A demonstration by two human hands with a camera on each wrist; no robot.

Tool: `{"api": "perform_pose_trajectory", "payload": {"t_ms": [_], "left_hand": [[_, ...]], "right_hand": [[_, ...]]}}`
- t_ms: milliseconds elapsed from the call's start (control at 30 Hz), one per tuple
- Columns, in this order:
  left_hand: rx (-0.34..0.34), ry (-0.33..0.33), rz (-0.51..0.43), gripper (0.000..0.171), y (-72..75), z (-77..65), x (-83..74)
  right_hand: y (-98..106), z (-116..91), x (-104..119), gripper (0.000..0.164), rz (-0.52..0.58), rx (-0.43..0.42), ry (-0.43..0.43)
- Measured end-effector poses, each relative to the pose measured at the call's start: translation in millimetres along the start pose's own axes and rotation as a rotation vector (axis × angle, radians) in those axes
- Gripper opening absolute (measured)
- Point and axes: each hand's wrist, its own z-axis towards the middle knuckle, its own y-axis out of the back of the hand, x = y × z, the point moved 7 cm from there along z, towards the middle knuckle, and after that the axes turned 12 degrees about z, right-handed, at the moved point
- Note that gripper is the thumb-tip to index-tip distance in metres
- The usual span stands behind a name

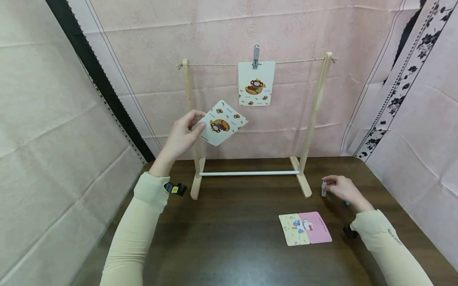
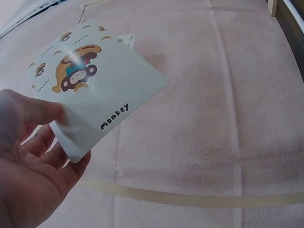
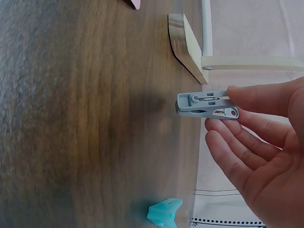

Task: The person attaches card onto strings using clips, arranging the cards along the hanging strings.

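The left hand (image 1: pixel 186 133) has a narrow grip, pinching a white monkey card (image 1: pixel 223 123) near one corner, with the thumb across its printed face. The card is tilted in the air, seen in front of the wooden rack (image 1: pixel 310 127) and below its cord (image 1: pixel 214 64). It is below and to the left of a hanging card (image 1: pixel 255 91) with a similar monkey picture, and apart from it. A grey clip (image 1: pixel 256 55) fastens the hanging card to the cord.

The right hand (image 1: pixel 343 188) also has a narrow grip, with a grey clothespin (image 3: pixel 202 107) held between thumb and fingers. The clothespin is to the right of the rack's right foot (image 1: pixel 301 180); whether it touches the surface (image 1: pixel 214 238) is hard to tell. A teal clip (image 3: pixel 165 212) lies near that hand.

A yellow card (image 1: pixel 291 230) and a pink card (image 1: pixel 316 228) lie side by side on the surface, in front of the rack.
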Motion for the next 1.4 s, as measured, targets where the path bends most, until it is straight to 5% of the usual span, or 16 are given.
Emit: {"api": "perform_pose_trajectory", "payload": {"t_ms": [400, 800, 1400], "left_hand": [[-0.063, 0.065, -0.138, 0.026, 2.5, 11.5, 0.0], [-0.218, 0.14, -0.284, 0.024, 7.8, 27.9, 0.6], [-0.325, 0.206, -0.431, 0.028, 9.2, 34.0, 6.4]], "right_hand": [[1, -2, 1, 0.041, -0.007, 0.002, 0.004], [4, -2, 2, 0.042, -0.007, -0.008, 0.004], [6, -5, -1, 0.04, -0.008, -0.02, -0.001]]}}
